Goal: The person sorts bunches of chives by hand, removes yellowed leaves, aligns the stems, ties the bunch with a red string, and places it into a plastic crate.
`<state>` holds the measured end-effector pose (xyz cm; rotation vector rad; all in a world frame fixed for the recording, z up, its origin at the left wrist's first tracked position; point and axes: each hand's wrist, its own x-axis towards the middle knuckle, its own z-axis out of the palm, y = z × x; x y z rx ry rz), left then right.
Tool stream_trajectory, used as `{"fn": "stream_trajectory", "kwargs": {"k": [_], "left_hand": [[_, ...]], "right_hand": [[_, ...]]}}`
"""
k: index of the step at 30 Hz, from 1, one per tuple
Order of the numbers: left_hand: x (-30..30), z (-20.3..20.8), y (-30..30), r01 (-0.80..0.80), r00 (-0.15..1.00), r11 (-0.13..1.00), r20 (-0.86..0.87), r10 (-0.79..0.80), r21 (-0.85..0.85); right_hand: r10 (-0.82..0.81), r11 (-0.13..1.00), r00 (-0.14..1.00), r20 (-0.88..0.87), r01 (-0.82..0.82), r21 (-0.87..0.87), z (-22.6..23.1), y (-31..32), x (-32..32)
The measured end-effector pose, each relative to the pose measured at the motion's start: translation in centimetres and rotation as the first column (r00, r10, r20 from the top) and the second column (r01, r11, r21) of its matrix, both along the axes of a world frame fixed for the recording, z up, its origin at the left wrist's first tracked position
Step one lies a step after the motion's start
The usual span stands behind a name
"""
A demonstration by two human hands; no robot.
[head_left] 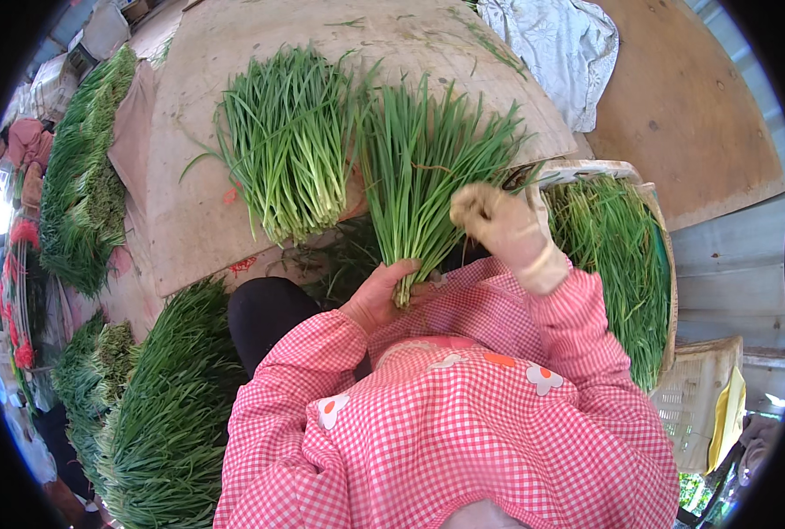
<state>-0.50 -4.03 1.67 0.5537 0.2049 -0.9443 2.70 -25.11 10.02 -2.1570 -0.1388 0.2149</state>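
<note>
My bare left hand [384, 294] grips a bunch of Chinese chives [410, 189] around its pale lower stems, the green leaves fanning out away from me onto the board. My right hand [494, 225], in a cream work glove, is closed beside the bunch's right edge. Its fingers are curled in and slightly blurred, so what they hold, if anything, cannot be made out. A thin brown, withered leaf [432, 167] lies across the held bunch. To the left, a thick pile of chives [291, 145] rests on the wooden board [190, 189], stem ends toward me.
At my right stands a pale-rimmed crate [670, 264] full of looser, partly yellowed chives. Large heaps of chives [176, 414] lie at lower left, and another heap [84, 167] farther off. A patterned cloth [556, 57] drapes over the board's far right. Red ties [244, 264] lie near its front edge.
</note>
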Motion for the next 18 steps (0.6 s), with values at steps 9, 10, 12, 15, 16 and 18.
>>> {"fn": "stream_trajectory", "kwargs": {"k": [9,10,12,15,16,18], "left_hand": [[-0.1,-0.3,0.4,-0.033,0.935,0.964,0.349,-0.063,0.262],[0.1,0.1,0.4,-0.032,0.926,0.958,0.369,-0.078,0.284],[0.2,1.0,0.4,-0.059,0.925,0.953,0.375,-0.059,0.297],[0.3,1.4,0.1,-0.097,0.936,0.945,0.351,-0.020,0.311],[0.6,0.9,0.1,-0.080,0.936,0.942,0.349,-0.042,0.327],[0.7,0.6,0.2,-0.111,0.928,0.917,0.370,-0.043,0.384]], "right_hand": [[-0.177,0.984,0.956,0.233,0.180,0.007,-3.4,-1.9,5.7],[-0.239,0.940,0.961,0.137,0.194,0.279,-3.8,-3.2,6.2],[-0.359,0.813,0.930,-0.080,0.354,0.462,0.0,-4.4,6.0],[-0.247,0.379,0.968,-0.051,0.145,0.914,3.8,-6.9,4.1],[-0.177,0.266,0.984,-0.012,0.060,0.962,5.8,-7.5,3.0],[-0.068,0.129,0.997,0.030,-0.021,0.991,8.8,-8.1,0.1]]}}
